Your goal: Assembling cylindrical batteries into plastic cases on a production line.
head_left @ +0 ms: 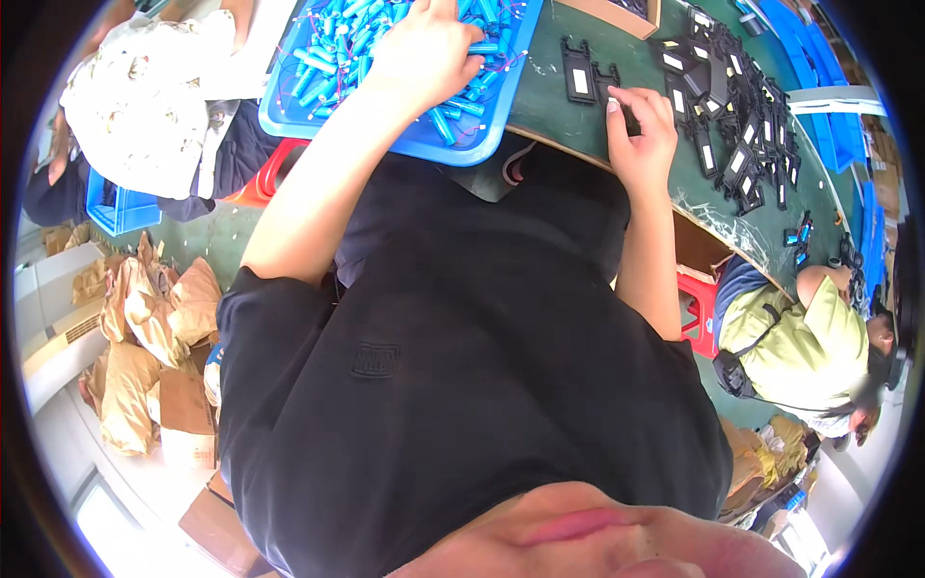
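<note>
My left hand (pixel 424 53) reaches into a blue plastic tray (pixel 385 143) heaped with blue cylindrical battery cells (pixel 328 60) that have thin wires on them. Its thumb and fingers are apart over the cells, and some fingertips run out at the top edge; no cell shows in its grasp. On the green table, my right hand (pixel 647 140) has thumb and index finger curled round a black plastic case (pixel 607 73), which it partly covers. Just left of that lies another black plastic case (pixel 579 71) with a white label.
A large pile of black cases (pixel 727 106) covers the table to the right. A cardboard box (pixel 617 13) stands at the far edge. One person in patterned clothing (pixel 140 101) is at the left, another in a yellow-green top (pixel 805 342) at the right. Blue bins (pixel 819 87) line the far right.
</note>
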